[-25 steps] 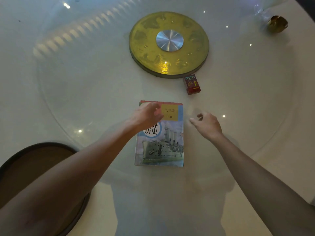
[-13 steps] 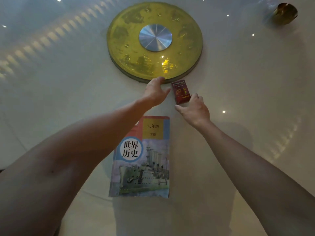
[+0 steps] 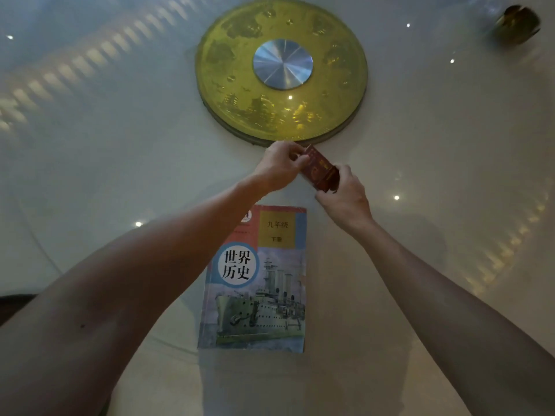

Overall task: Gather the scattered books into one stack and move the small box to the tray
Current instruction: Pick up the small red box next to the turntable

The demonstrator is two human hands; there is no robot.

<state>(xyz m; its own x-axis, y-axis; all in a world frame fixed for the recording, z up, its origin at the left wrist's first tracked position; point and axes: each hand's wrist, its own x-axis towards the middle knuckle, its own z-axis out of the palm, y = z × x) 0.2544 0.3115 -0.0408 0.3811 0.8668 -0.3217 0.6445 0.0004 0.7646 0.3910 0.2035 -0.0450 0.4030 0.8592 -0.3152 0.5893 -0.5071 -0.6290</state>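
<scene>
A small dark red box [image 3: 319, 172] is tilted and lifted off the table, held from both ends. My left hand [image 3: 280, 166] pinches its far left end and my right hand [image 3: 345, 196] grips its near right end. Below the hands a history textbook [image 3: 258, 283] with a warship on its cover lies flat on the pale glass table; I cannot tell whether other books lie under it. The dark tray shows only as a sliver [image 3: 15, 301] at the left edge, mostly hidden by my left forearm.
A round yellow turntable [image 3: 228, 94] with a silver hub sits just beyond the hands. A small brass-coloured object [image 3: 518, 24] stands at the far right. Light reflections dot the glossy tabletop.
Both hands left the book, reached forward to the red box and closed on it; the box has been lifted and tilted. The view has shifted forward, pushing the tray nearly out of frame.
</scene>
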